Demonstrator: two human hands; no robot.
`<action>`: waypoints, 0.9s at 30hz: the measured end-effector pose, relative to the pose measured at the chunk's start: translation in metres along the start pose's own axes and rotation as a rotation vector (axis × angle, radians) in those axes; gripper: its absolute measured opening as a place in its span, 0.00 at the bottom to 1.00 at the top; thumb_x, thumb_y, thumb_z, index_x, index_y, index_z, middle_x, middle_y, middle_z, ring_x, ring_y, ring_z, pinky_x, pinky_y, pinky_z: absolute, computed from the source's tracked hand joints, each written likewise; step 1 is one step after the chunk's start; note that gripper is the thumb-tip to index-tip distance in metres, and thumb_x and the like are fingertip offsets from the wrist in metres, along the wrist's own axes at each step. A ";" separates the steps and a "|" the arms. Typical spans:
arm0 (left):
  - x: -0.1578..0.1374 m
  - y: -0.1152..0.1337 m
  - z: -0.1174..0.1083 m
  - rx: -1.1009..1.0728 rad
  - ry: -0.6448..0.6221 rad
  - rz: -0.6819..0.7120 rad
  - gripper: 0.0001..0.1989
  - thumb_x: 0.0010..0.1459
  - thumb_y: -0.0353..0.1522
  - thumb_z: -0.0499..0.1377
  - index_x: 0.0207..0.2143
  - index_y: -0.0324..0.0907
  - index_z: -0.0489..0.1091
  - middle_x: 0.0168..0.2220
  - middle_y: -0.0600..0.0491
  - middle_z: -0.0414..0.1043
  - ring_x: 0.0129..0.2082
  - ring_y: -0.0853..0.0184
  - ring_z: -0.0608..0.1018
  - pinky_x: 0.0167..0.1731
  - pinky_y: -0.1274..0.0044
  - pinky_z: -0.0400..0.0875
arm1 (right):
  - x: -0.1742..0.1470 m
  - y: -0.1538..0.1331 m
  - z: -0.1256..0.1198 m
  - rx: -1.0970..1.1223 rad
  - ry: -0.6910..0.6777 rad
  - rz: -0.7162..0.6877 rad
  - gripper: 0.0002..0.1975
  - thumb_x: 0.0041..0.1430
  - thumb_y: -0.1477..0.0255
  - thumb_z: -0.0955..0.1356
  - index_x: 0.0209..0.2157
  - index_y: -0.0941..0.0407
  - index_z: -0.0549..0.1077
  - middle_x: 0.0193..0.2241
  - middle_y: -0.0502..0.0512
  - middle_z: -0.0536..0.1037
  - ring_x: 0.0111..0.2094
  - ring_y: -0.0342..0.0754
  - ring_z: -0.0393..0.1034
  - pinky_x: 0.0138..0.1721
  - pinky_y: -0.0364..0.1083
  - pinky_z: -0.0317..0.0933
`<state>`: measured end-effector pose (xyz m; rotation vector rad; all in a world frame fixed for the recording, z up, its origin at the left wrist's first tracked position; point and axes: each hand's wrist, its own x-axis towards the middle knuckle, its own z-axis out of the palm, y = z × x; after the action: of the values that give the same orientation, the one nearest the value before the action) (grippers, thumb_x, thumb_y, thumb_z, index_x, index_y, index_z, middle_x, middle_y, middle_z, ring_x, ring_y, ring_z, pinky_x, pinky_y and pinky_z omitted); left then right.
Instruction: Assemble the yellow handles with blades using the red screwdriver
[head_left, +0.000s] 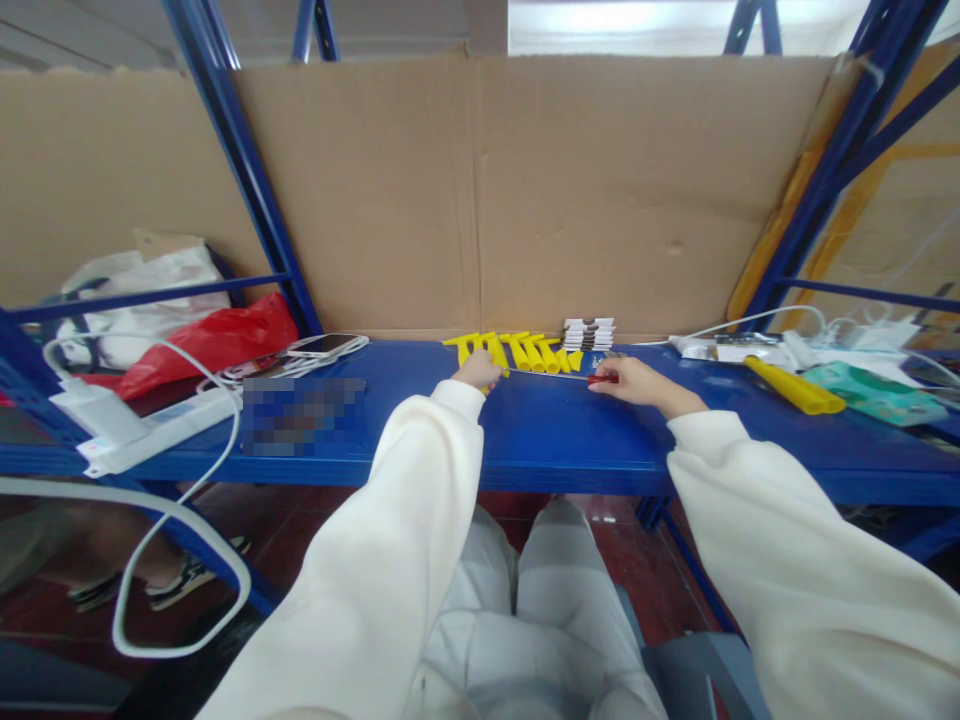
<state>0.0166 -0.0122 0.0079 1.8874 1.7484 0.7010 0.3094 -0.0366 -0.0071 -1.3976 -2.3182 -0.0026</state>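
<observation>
My right hand (634,382) is closed around the red handle of a screwdriver (602,379), whose thin metal shaft points left across the blue shelf. Near the shaft's far end, my left hand (478,370) has its fingers curled around a yellow plastic piece (494,384), mostly hidden by the fingers. Whether the screwdriver tip touches that piece, I cannot tell. Just behind the hands lies a row of several yellow plastic pieces with tube-like handles (531,353). A stack of small white items with dark middles (589,334) stands behind my right hand.
On the left of the blue shelf (570,430) are a white power strip (169,428), cables, a phone (327,345) and a red bag (217,345). At right lie yellow tubes (799,388) and a green packet (874,393). Cardboard (600,190) walls the back; blue posts flank it.
</observation>
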 end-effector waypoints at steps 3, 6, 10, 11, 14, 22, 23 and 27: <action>-0.002 0.001 -0.001 -0.001 0.000 0.000 0.10 0.59 0.23 0.55 0.35 0.31 0.78 0.19 0.50 0.70 0.20 0.67 0.75 0.25 0.77 0.71 | 0.000 -0.001 0.000 0.046 -0.024 -0.002 0.13 0.59 0.60 0.66 0.28 0.54 0.72 0.27 0.57 0.78 0.29 0.51 0.71 0.34 0.48 0.62; -0.001 0.001 -0.001 0.007 -0.005 -0.001 0.10 0.59 0.23 0.55 0.35 0.31 0.78 0.19 0.49 0.71 0.21 0.67 0.75 0.25 0.78 0.71 | 0.001 0.002 0.004 0.103 -0.020 0.014 0.13 0.54 0.58 0.69 0.31 0.54 0.71 0.27 0.55 0.78 0.28 0.50 0.70 0.32 0.47 0.62; 0.002 0.000 0.001 0.015 -0.005 -0.009 0.10 0.59 0.23 0.56 0.35 0.31 0.78 0.20 0.49 0.71 0.21 0.67 0.76 0.25 0.78 0.72 | 0.003 0.006 0.007 0.084 0.022 0.032 0.14 0.50 0.59 0.72 0.29 0.53 0.69 0.27 0.54 0.77 0.27 0.49 0.68 0.30 0.46 0.60; 0.002 0.000 0.001 0.014 -0.005 -0.008 0.10 0.60 0.24 0.56 0.35 0.31 0.78 0.20 0.49 0.72 0.21 0.67 0.76 0.26 0.77 0.72 | 0.003 0.006 0.006 0.070 0.021 0.023 0.13 0.52 0.59 0.71 0.29 0.53 0.69 0.27 0.55 0.77 0.27 0.49 0.68 0.30 0.46 0.59; 0.002 0.000 0.001 0.007 -0.005 -0.006 0.10 0.59 0.24 0.56 0.34 0.30 0.78 0.20 0.48 0.71 0.21 0.66 0.76 0.26 0.77 0.72 | 0.002 0.005 0.004 0.056 -0.013 -0.016 0.13 0.57 0.59 0.68 0.27 0.53 0.70 0.27 0.56 0.78 0.28 0.51 0.69 0.33 0.48 0.60; -0.004 0.004 -0.001 -0.012 -0.007 -0.011 0.10 0.59 0.22 0.55 0.33 0.29 0.77 0.19 0.49 0.69 0.19 0.70 0.72 0.25 0.78 0.70 | 0.004 0.005 0.006 0.069 -0.019 0.019 0.13 0.52 0.60 0.72 0.32 0.55 0.71 0.29 0.57 0.79 0.29 0.50 0.69 0.32 0.47 0.61; -0.004 0.004 -0.001 -0.008 -0.007 -0.010 0.10 0.60 0.22 0.55 0.33 0.29 0.77 0.18 0.51 0.68 0.18 0.70 0.71 0.24 0.78 0.70 | 0.004 0.006 0.007 0.054 -0.004 0.022 0.13 0.52 0.61 0.72 0.32 0.54 0.71 0.29 0.56 0.79 0.28 0.50 0.69 0.31 0.46 0.60; -0.004 0.004 -0.001 -0.003 -0.006 -0.008 0.10 0.60 0.23 0.55 0.33 0.30 0.77 0.16 0.54 0.65 0.17 0.71 0.70 0.22 0.79 0.68 | 0.003 0.006 0.005 0.044 -0.010 -0.034 0.13 0.58 0.58 0.68 0.29 0.54 0.72 0.26 0.56 0.78 0.27 0.49 0.68 0.30 0.46 0.59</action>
<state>0.0188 -0.0163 0.0107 1.8773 1.7491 0.6944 0.3115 -0.0305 -0.0116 -1.3397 -2.3349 0.0453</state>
